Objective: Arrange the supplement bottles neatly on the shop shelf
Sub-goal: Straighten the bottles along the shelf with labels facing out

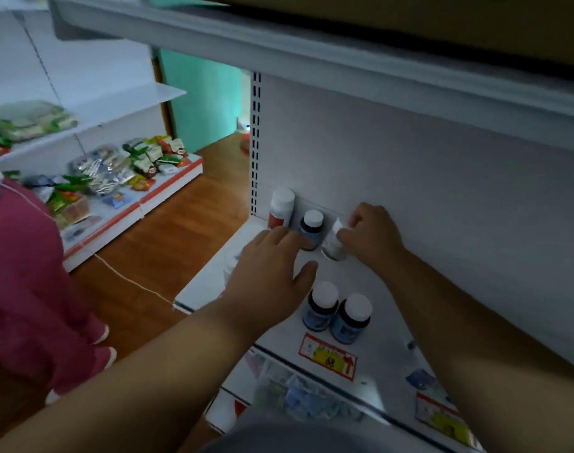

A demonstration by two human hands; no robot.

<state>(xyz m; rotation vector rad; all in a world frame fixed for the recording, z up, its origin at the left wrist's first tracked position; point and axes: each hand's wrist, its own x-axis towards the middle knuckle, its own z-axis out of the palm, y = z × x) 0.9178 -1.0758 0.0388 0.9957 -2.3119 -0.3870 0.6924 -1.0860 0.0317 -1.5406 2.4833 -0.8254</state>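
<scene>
Five bottles stand on the shelf: right hand grips a half-hidden one, left hand lies flat, fingers apart.

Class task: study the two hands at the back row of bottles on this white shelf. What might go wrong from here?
1. The right hand grips a tilted pale white-capped bottle; set down askew, it may topple.
2. The left hand, fingers reaching the blue-labelled white-capped bottle, could nudge it into the red-labelled white bottle beside it.

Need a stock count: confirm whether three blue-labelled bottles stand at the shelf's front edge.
No, only two white-capped, blue-labelled bottles stand at the white shelf's front edge.
</scene>
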